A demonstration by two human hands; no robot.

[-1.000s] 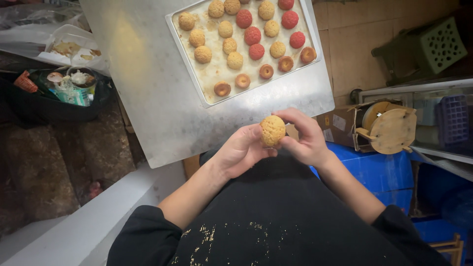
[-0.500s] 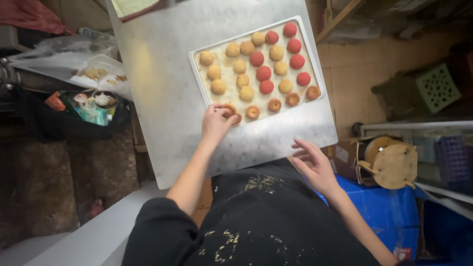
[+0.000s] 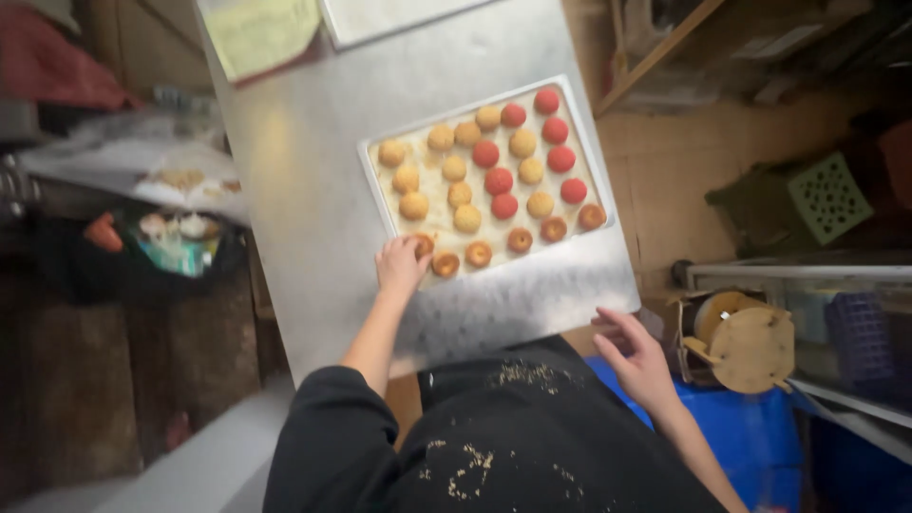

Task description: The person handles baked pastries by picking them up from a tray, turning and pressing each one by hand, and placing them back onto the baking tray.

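Since half a second ago my left hand (image 3: 399, 266) stays on the tan ball (image 3: 421, 245) at the tray's (image 3: 380, 204) 7 o'clock corner, fingers closed on it. My right hand (image 3: 638, 359) hangs open off the bench (image 3: 304, 190). I count six red balls, about sixteen tan ones.

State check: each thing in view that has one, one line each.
left hand: fingers on a tan cake at the tray's near corner, grip unclear
right hand: open, empty, at the table's near edge
rectangular metal baking tray: flat on the table, nearly full
round tan and red cakes: set in rows
steel table: bears the tray
black apron: crumb-speckled
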